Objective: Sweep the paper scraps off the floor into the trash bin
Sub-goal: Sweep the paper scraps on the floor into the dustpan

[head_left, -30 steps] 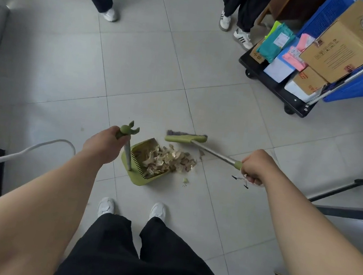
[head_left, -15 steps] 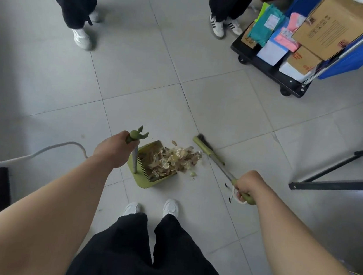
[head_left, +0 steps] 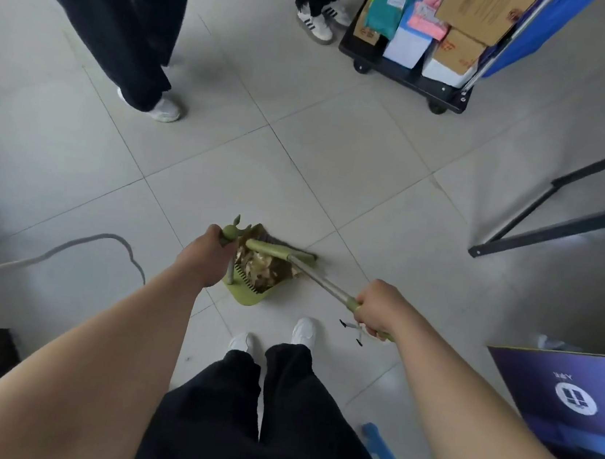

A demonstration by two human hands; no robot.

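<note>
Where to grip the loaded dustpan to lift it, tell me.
The dustpan opens away from the feet, so grip its upright handle near the top, from above at the closed rear, where the left hand holds it; lifting there likely keeps the paper scraps inside.

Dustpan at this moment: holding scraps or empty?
Holding scraps: a brown pile of paper scraps lies inside the green dustpan, with the broom head across its mouth.

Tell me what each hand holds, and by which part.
The left hand grips the green dustpan by the top of its upright handle. The right hand grips the broom by the green grip at the end of its metal shaft.
</note>
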